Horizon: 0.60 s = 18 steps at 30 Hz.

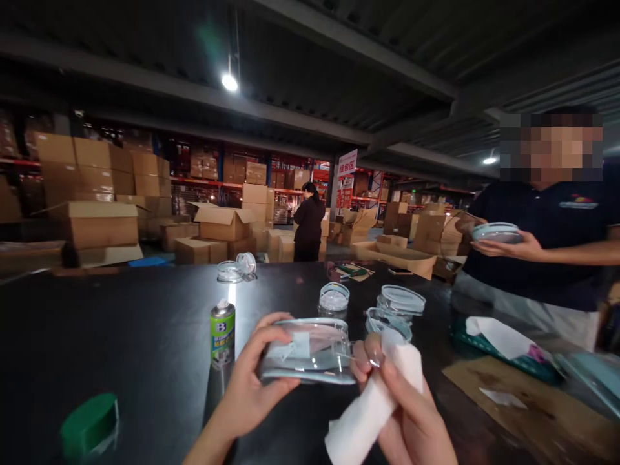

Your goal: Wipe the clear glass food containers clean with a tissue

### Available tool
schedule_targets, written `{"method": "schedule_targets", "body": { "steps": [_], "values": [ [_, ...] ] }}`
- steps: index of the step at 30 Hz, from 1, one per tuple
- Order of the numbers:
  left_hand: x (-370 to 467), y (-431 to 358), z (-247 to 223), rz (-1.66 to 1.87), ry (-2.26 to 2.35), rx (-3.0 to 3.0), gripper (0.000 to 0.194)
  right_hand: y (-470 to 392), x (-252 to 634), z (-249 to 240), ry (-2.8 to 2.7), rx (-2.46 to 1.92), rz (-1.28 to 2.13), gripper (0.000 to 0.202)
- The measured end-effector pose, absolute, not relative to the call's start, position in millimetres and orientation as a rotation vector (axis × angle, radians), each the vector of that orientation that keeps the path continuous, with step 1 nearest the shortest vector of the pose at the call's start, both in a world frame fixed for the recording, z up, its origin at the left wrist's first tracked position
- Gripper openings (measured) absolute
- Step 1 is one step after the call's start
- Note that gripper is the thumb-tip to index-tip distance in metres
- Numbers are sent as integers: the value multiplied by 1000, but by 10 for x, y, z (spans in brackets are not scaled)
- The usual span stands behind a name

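Observation:
My left hand (252,371) grips the left end of a clear plastic pouch (320,361) with pale blue piping, its thumb below and fingers above. A pale label-like patch shows through the pouch's left part. At the pouch's right end, my right hand (402,400) pinches a small clear tab or pull and also holds a crumpled white cloth or tissue (361,420). To the left of my left hand stands a green spray can (223,336). Farther left lies a round green lid-like object (90,423).
Similar clear pouches (401,299) rest on the dark table (159,336) beyond my hands. A co-worker (547,213) at the right holds another pouch. Nearer on the right are a green tray (513,361) with white cloth and a brown cardboard sheet (533,407). Stacked boxes (101,223) fill the background.

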<state>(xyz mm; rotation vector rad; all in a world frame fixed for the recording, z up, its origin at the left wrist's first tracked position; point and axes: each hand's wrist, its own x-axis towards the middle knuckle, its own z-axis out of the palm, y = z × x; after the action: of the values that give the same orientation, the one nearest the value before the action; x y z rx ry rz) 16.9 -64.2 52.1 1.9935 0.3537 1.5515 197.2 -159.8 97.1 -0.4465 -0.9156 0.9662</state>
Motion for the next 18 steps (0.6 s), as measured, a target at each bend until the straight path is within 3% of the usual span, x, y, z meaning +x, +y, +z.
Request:
{"method": "schedule_targets", "body": {
  "steps": [8,10,18],
  "values": [
    [186,-845,550,1601,340,2191,19,-1520,2118,867,-748,-278,1085,11],
    [205,-876,575,1630,442,2184,11,-1531,2118,835,-759,-264,1040,11],
    [294,-987,675,1669,898,2180,8,-1623,2053,742,-982,-293,809,11]
  ]
}}
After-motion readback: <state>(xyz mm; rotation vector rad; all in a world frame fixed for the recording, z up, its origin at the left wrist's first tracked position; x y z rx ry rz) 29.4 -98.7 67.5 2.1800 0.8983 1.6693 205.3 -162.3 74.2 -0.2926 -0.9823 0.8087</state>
